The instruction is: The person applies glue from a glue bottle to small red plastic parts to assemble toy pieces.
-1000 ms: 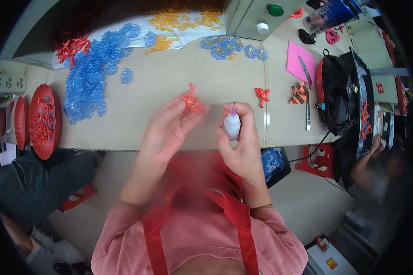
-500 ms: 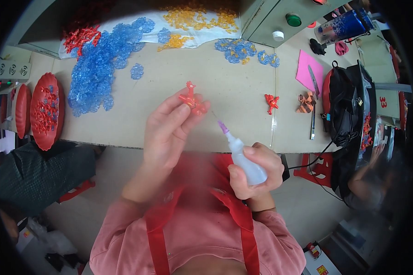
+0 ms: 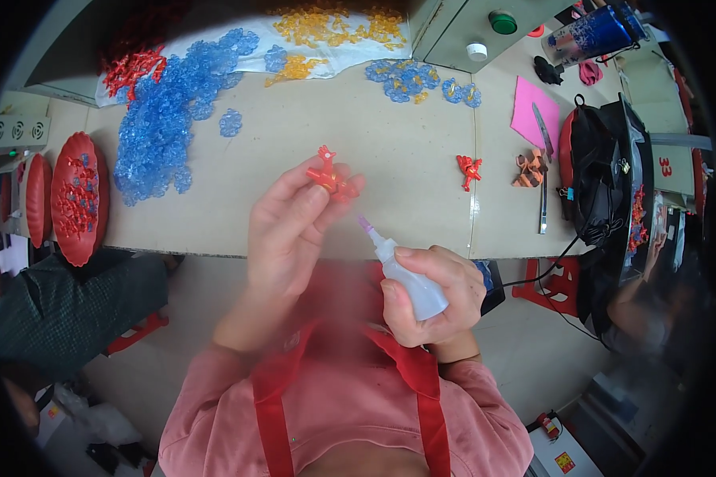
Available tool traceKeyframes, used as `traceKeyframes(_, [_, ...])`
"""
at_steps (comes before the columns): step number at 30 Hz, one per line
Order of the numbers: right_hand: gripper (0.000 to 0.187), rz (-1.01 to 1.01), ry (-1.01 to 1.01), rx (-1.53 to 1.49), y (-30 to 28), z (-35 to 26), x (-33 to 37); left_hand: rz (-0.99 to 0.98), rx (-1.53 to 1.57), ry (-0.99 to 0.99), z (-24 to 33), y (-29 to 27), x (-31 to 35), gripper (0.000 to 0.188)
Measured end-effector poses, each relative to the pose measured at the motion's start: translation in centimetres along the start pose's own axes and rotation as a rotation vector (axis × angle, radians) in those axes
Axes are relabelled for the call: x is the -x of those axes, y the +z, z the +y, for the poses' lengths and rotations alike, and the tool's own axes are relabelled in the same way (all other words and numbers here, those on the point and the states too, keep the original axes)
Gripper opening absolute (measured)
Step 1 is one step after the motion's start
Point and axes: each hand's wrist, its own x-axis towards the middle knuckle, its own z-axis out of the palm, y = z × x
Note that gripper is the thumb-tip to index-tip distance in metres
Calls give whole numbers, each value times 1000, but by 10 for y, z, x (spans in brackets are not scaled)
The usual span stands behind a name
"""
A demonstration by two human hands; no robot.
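Pinched between the fingers of my left hand (image 3: 290, 222) is a small red bird-shaped figurine (image 3: 330, 176), its head upward. My right hand (image 3: 436, 292) is wrapped round a white squeeze bottle (image 3: 415, 285) with a purple needle tip (image 3: 365, 224). The tip points up and left, just below the figurine and apart from it as far as I can see. A second red figurine (image 3: 469, 171) lies on the table to the right, beside a brown and orange striped piece (image 3: 529, 168).
Blue translucent pieces (image 3: 155, 135) are heaped at the left, with red parts (image 3: 131, 73) and yellow pieces (image 3: 298, 70) behind. A red scalloped tray (image 3: 79, 246) holds small parts. Tweezers (image 3: 542, 127) rest on a pink sheet (image 3: 523, 103). A black bag (image 3: 601, 159) stands at the right.
My right hand has moved a little left with the squeeze bottle, bringing its tip below the figurine. The figurine has tilted slightly in my left hand.
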Motion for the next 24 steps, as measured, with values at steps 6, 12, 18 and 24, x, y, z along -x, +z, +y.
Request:
traceKeyframes(6, [37,0,19,-2,0,2,1,7,-23,-19,1,3,1,32])
traceKeyframes(12, [35,8,9,0,0,3,1,5,-13,-16,1,3,1,31])
traceKeyframes(18, [34,12,14,-31,0,5,2,2,-15,-19,-1,2,1,31])
traceKeyframes(24, [33,7,31,-16,-1,4,2,5,-17,-12,-1,1,1,30])
